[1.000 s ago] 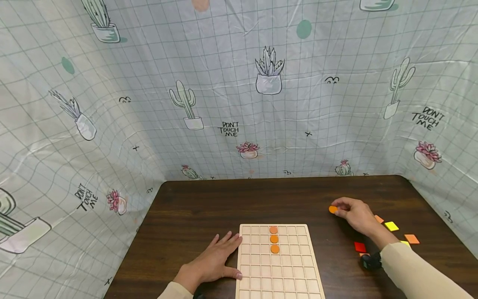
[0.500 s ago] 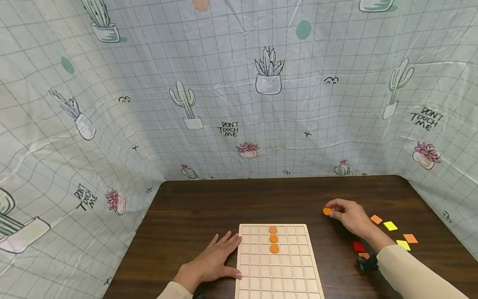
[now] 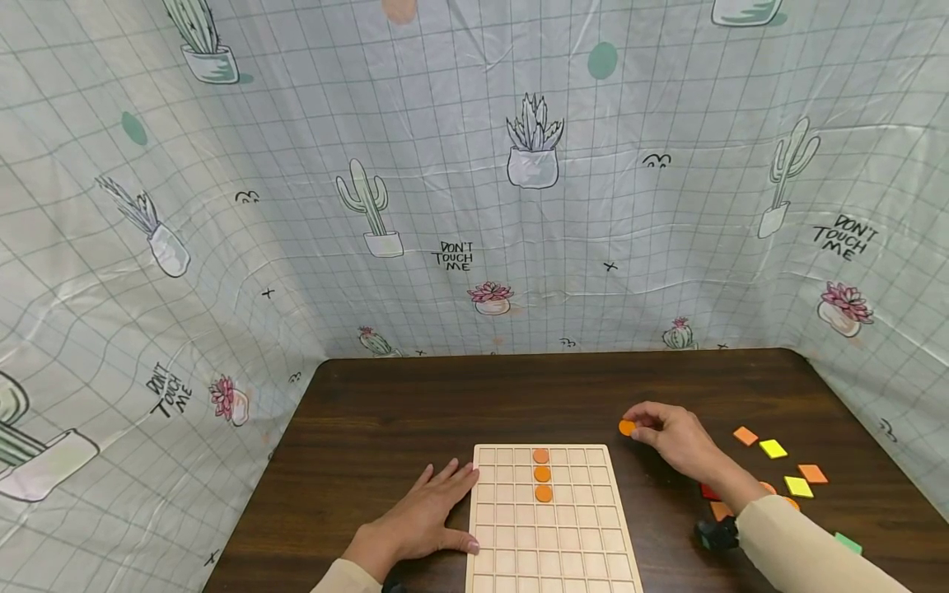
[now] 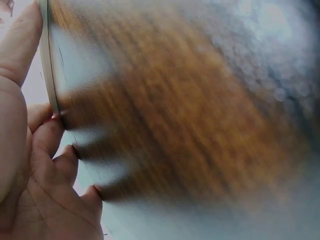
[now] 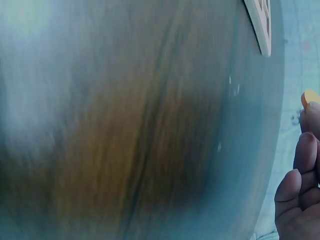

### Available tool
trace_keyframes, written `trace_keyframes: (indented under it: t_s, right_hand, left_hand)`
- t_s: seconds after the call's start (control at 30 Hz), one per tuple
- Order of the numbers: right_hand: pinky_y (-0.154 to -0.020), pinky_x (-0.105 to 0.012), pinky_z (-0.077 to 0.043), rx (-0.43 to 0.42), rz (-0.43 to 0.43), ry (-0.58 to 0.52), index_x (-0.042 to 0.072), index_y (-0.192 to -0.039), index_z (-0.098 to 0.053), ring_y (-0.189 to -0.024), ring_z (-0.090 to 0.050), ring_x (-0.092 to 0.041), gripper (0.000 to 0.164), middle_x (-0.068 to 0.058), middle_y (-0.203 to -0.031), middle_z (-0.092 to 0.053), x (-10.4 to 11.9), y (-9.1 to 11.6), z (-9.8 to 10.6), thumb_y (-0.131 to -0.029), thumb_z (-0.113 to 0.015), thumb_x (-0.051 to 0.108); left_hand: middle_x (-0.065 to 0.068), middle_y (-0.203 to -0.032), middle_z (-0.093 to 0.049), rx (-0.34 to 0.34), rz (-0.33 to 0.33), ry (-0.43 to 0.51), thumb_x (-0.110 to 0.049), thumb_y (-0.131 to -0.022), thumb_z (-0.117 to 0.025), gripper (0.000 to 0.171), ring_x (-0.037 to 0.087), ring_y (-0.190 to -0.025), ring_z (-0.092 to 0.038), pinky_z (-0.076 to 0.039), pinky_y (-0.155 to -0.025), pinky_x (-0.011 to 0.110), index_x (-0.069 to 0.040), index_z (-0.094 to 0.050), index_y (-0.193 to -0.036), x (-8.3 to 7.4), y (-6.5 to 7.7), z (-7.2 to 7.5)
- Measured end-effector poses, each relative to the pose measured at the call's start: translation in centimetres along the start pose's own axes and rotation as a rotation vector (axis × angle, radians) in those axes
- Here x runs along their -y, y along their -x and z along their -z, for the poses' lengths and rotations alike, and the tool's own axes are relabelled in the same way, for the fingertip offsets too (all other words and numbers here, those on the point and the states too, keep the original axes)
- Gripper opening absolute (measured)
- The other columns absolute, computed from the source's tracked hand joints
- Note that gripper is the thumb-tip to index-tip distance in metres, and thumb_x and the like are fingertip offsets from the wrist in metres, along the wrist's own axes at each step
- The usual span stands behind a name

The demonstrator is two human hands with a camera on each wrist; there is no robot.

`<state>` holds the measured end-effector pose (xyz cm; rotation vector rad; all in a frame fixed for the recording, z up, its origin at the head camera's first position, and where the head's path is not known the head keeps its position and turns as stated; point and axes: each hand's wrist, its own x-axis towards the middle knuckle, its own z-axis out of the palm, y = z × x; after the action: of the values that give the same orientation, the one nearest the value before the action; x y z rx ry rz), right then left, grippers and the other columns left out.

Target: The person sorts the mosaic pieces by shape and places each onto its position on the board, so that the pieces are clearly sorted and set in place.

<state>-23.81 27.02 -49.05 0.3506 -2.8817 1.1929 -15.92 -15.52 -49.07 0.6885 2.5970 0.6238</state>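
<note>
A pale wooden grid board (image 3: 552,527) lies on the dark table, with three orange discs (image 3: 543,474) in a column in its upper rows. My left hand (image 3: 418,519) rests flat beside the board, fingers spread, index finger and thumb touching its left edge; the left wrist view shows these fingers (image 4: 50,137) along the edge. Between thumb and fingertips, my right hand (image 3: 676,436) pinches an orange disc (image 3: 627,427) above the table, just right of the board's far right corner. The right wrist view catches that disc (image 5: 310,97) at its right border.
Loose flat pieces lie on the right of the table (image 3: 415,395): yellow squares (image 3: 773,449), orange squares (image 3: 813,473), a red piece (image 3: 709,492) and a green piece (image 3: 848,543). The right forearm partly covers some. A patterned curtain (image 3: 460,206) surrounds the table.
My right hand has moved left and slightly nearer, carrying the orange disc toward the board. More loose pieces show around the right forearm. The left hand stays where it was.
</note>
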Motion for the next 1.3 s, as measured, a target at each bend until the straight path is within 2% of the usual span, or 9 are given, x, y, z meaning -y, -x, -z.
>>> trace_keyframes:
  t_s: [0.43,0.77,1.0,1.13,1.3]
  right_hand:
    - [-0.066,-0.025,-0.053,0.023,0.028,-0.074,0.014,-0.115,-0.077,-0.084,-0.06,-0.011,0.017,0.0,-0.1,-0.072,1.8,1.2,-1.7,-0.099,-0.074,0.009]
    - [-0.069,-0.025,-0.054,0.029,0.047,-0.115,0.015,-0.11,-0.077,-0.083,-0.061,-0.009,0.014,0.002,-0.098,-0.072,3.6,2.2,-3.2,-0.097,-0.076,0.01]
    - [-0.066,-0.024,-0.051,0.01,0.034,-0.14,0.012,-0.117,-0.077,-0.079,-0.059,-0.009,0.022,0.0,-0.095,-0.069,4.9,2.7,-4.2,-0.097,-0.074,0.004]
    - [-0.068,-0.025,-0.051,0.037,0.012,-0.157,0.013,-0.121,-0.077,-0.081,-0.059,-0.011,0.024,0.001,-0.097,-0.071,5.4,2.9,-4.5,-0.099,-0.072,0.005]
    - [-0.067,-0.025,-0.048,0.067,-0.005,-0.168,0.014,-0.118,-0.078,-0.078,-0.057,-0.013,0.02,0.001,-0.094,-0.072,5.7,3.1,-4.8,-0.1,-0.072,0.007]
  left_hand:
    - [0.002,-0.175,-0.027,0.002,0.006,-0.015,-0.059,-0.089,-0.075,0.1,0.028,-0.165,-0.017,-0.011,-0.132,0.061,-0.017,-0.03,-0.168,0.0,-0.1,-0.1]
    - [0.002,-0.175,-0.026,-0.001,0.003,0.009,-0.058,-0.09,-0.076,0.1,0.028,-0.165,-0.016,-0.01,-0.132,0.061,-0.016,-0.03,-0.168,0.1,0.0,0.0]
    - [0.002,-0.176,-0.026,-0.002,-0.003,0.007,-0.059,-0.09,-0.075,0.1,0.028,-0.165,-0.016,-0.01,-0.132,0.061,-0.016,-0.03,-0.168,0.2,0.1,-0.1]
    - [0.002,-0.175,-0.026,-0.004,-0.005,0.0,-0.059,-0.09,-0.075,0.1,0.029,-0.165,-0.016,-0.01,-0.132,0.061,-0.016,-0.03,-0.168,0.1,0.1,0.0]
    - [0.003,-0.175,-0.026,-0.001,-0.006,0.001,-0.058,-0.09,-0.075,0.099,0.029,-0.165,-0.016,-0.01,-0.132,0.061,-0.016,-0.03,-0.168,0.0,0.1,0.1]
